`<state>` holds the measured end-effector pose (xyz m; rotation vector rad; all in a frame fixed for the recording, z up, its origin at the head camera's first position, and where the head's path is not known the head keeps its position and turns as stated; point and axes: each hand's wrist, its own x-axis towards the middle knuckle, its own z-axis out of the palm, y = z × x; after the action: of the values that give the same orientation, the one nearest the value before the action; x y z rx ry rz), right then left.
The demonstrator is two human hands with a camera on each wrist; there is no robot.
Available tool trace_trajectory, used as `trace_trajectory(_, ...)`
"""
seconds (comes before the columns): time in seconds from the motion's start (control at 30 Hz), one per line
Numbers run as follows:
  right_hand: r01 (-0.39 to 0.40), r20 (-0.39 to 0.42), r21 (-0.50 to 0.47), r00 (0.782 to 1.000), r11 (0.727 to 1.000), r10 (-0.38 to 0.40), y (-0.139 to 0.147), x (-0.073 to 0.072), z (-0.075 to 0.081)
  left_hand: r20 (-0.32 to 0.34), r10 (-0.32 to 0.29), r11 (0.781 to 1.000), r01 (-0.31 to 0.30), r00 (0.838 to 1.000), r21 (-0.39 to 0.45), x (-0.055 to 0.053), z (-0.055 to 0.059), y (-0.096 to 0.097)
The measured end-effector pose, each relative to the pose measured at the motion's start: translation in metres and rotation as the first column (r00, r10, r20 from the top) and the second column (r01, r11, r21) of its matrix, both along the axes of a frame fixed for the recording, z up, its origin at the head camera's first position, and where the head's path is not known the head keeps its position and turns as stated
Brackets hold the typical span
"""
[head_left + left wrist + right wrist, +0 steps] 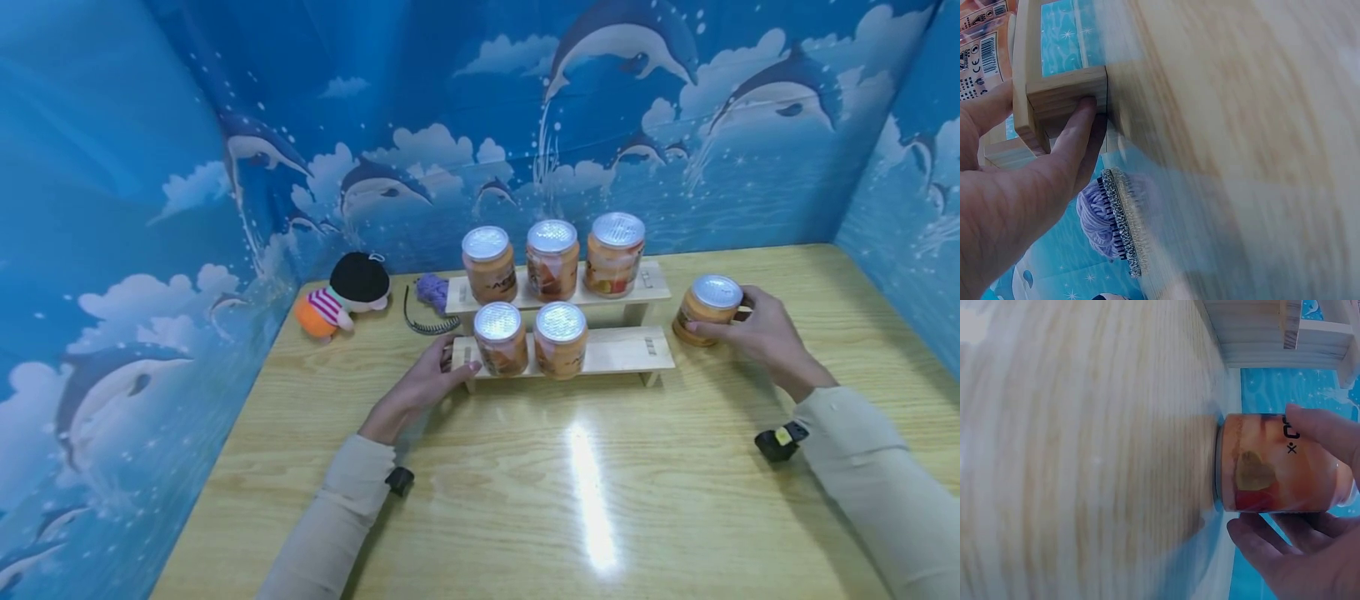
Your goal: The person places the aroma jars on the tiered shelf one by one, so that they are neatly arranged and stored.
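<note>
A two-step wooden rack point(626, 350) stands on the table with silver-lidded cans in orange labels on it. Two cans, among them a front can point(561, 342), are on the lower step, and three, including a rear can point(552, 262), on the upper. My left hand point(420, 383) grips the lower step's left end, thumb at the top edge. In the left wrist view its fingers point(1079, 134) press against the rack's wooden leg point(1069, 87). To the right of the rack, my right hand point(768, 333) holds another can point(1263, 472) upright, thumb and fingers on opposite sides, its base at the tabletop.
Left of the rack lie a purple yarn ball point(431, 292) and a dark toothed hair comb point(435, 327). A plush doll point(341, 296) with a black cap lies farther left. A blue dolphin-print backdrop point(450, 100) borders the wooden table point(525, 483) behind and at the sides.
</note>
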<state>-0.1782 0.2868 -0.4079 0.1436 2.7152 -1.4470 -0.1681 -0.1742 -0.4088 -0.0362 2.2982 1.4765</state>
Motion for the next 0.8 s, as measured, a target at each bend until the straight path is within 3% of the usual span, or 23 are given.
trace_trajectory(0.47, -0.009, -0.016, 0.037, 1.0, 0.999, 0.009, 0.001, 0.013, 0.007, 0.014, 0.008, 1.0, -0.008, 1.0, -0.023, 0.001, 0.001, 0.0)
trace_trajectory(0.8, 0.0, -0.021, 0.054, 1.0, 0.999, 0.001, -0.004, 0.032, 0.032, 0.021, 0.009, 1.0, -0.009, 1.0, 0.002, 0.001, 0.002, 0.001)
